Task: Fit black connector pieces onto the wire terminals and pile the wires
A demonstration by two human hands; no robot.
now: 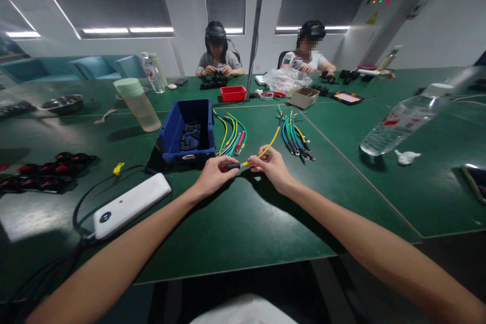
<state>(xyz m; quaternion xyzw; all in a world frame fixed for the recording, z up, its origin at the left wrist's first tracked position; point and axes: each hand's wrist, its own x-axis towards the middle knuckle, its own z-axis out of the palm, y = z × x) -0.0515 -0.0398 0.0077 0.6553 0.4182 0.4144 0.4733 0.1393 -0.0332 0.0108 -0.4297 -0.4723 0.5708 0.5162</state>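
Pinched between the fingertips of both hands, a yellow wire [266, 150] hangs just above the green table [243, 223]. At the wire's near end the left hand [215, 174] closes on a small black sleeve [233, 166], while the right hand [270, 166] nips the yellow lead just beside it, so the 2 grips almost touch. From the pinch the wire arcs up and away toward a loose bundle of coloured wires [294, 134] lying beyond the right hand. A second bundle of wires [231, 136] lies just beyond the left hand, beside a blue bin [167, 136] with small black parts in it. Well left of the grip lies a white power bank [131, 205]. Far beyond, 2 other people sit at the same table.
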